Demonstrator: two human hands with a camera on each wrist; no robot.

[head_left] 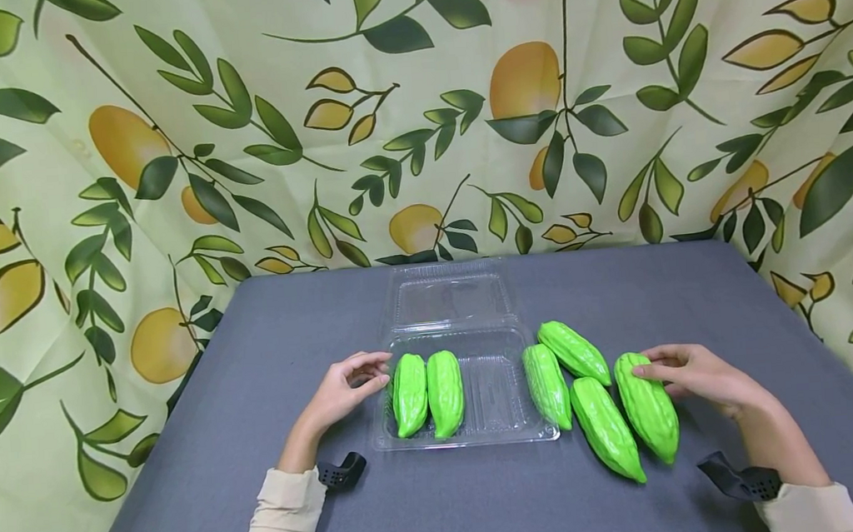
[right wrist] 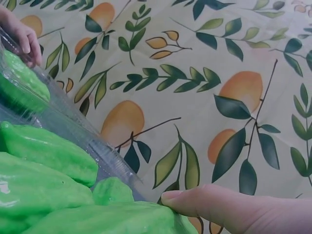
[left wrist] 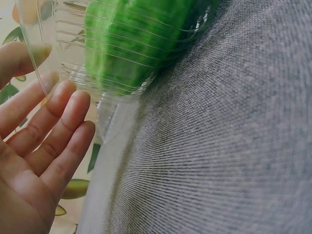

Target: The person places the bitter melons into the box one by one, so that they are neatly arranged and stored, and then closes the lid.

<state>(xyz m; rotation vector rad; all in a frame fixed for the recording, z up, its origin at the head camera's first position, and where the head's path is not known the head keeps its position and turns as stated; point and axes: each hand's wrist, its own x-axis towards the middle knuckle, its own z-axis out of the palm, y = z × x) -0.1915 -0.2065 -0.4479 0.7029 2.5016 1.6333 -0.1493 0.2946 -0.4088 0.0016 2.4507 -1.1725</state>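
Observation:
My right hand (head_left: pixel 702 376) holds the upper end of the rightmost green bitter melon (head_left: pixel 650 415), which lies on the table. Its thumb (right wrist: pixel 209 204) presses on the melon's skin in the right wrist view; the other fingers are mostly hidden there. Beside the left wall of a clear plastic clamshell box (head_left: pixel 491 378), my left hand (head_left: pixel 346 389) has loosely bent fingers at the rim. The left wrist view shows those fingers (left wrist: pixel 63 126) fairly straight, holding nothing. Two bitter melons (head_left: pixel 410 397) lie side by side in the box's left half.
Several more bitter melons (head_left: pixel 606 429) lie right of the box, one (head_left: pixel 547 386) against its right edge. The box's lid (head_left: pixel 450 297) is folded back toward the patterned cloth (head_left: pixel 453 130). A grey cloth (head_left: pixel 445 507) covers the table.

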